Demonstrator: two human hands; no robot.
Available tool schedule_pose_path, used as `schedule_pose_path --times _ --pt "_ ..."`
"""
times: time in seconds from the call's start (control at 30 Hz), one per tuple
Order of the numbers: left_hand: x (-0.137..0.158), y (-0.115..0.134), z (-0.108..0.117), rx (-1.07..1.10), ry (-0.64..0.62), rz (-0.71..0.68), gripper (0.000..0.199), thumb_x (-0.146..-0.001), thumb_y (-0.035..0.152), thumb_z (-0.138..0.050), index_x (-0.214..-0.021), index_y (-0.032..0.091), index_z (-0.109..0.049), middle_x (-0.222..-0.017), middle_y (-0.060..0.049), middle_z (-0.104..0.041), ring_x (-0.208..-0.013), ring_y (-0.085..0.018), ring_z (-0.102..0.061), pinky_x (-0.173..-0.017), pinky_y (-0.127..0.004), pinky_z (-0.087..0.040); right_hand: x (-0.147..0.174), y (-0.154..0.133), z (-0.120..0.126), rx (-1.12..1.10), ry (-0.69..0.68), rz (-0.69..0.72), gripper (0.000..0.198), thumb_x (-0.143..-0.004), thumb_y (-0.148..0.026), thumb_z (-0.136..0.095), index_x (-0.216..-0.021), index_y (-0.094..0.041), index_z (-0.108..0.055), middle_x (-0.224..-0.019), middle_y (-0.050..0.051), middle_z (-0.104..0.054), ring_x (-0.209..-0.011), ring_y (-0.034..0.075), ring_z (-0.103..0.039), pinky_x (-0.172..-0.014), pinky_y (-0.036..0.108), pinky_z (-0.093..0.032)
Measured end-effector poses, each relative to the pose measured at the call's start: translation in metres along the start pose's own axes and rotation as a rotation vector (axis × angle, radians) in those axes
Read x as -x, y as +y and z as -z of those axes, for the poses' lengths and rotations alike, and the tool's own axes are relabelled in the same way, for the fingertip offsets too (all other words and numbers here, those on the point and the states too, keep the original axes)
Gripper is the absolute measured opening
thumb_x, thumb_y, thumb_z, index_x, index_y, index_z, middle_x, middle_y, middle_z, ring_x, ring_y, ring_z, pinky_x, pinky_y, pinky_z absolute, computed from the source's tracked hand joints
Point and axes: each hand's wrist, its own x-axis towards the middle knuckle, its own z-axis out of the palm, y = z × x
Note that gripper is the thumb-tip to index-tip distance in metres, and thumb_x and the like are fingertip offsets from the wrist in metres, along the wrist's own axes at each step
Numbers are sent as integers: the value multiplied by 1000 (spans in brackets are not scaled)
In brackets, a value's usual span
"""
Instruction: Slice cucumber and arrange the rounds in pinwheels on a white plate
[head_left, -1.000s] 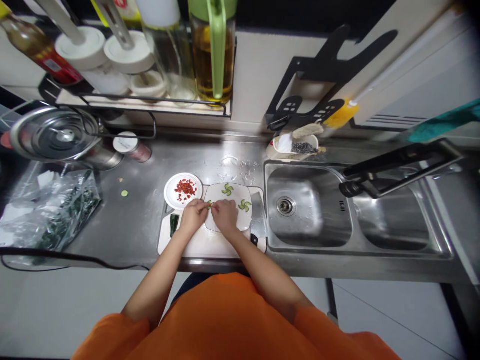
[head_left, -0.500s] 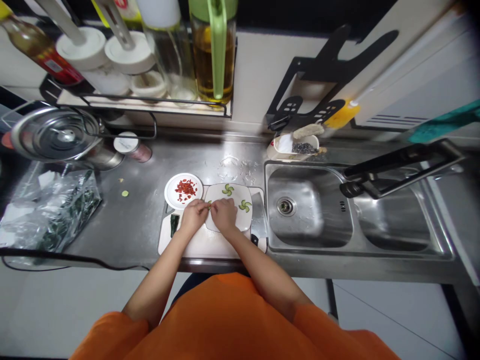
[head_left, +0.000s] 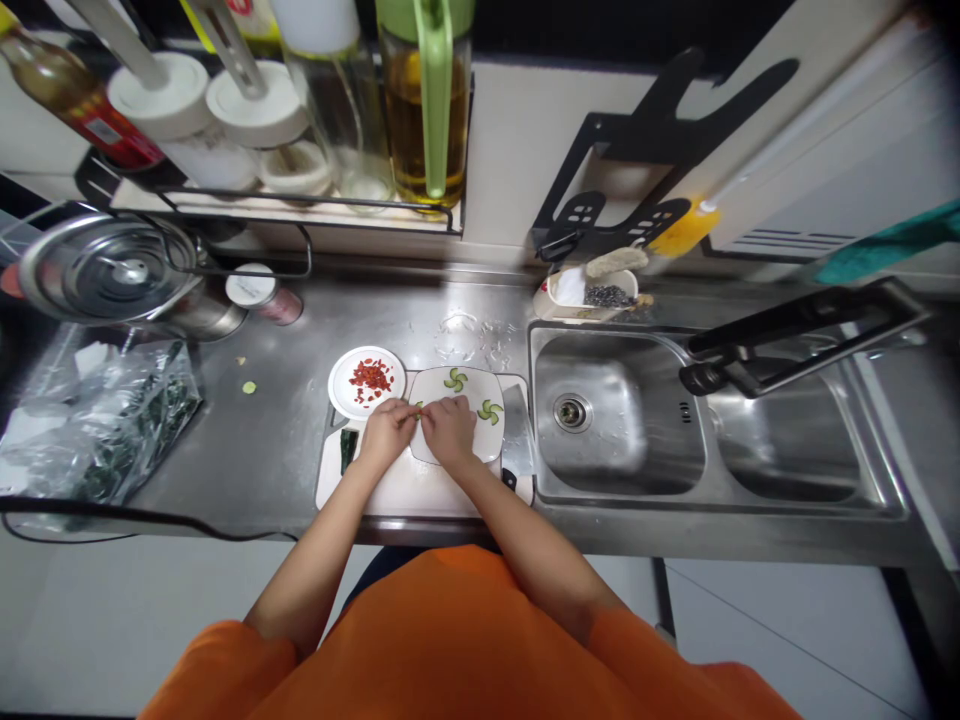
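Note:
My left hand (head_left: pixel 388 436) is closed in a pinch over the left side of a white plate (head_left: pixel 478 385) with a dark rim. Against its fingertips, my right hand (head_left: pixel 450 430) is curled and also pinched. Whatever they hold is too small to make out; a bit of green shows by the fingertips. Two pinwheels of green cucumber slices (head_left: pixel 490 412) lie on the plate, at its top and right. Left of it, red goji berries (head_left: pixel 372 376) lie on a round white dish (head_left: pixel 340 388). Beneath is a cutting board (head_left: pixel 420 497) with a dark cucumber piece (head_left: pixel 348 450).
A cleaver (head_left: pixel 517 432) lies on the board's right side, beside the double sink (head_left: pixel 622 420). Plastic bags of greens (head_left: pixel 135 430), a lidded pot (head_left: pixel 127 268) and a jar (head_left: pixel 264 293) stand left. A bottle rack (head_left: pixel 300 210) overhangs the back. A cable (head_left: pixel 150 514) crosses the front left.
Both hands keep nearly the same place and pinch over the plate. The view has shifted very slightly; nothing else has visibly moved.

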Motion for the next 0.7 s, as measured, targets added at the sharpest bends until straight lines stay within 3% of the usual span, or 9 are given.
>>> schedule_pose_path --times 0.43,0.7 --pt "1 4 2 13 17 2 19 -78 17 -54 -86 22 -71 -83 -4 -65 -79 -16 -60 -76 -28 -49 3 4 1 -37 17 -9 16 -88 -30 -49 -87 -23 -63 -94 5 -61 -100 24 -39 -68 30 -26" --pt "4 9 13 -27 94 57 20 -79 22 -55 -91 22 -70 -90 -4 -67 -87 -18 -60 -84 -31 -48 6 6 9 -36 -6 -31 16 -87 -29 -50 -86 -23 -65 -95 5 -63 -98 23 -40 -68 31 -26"
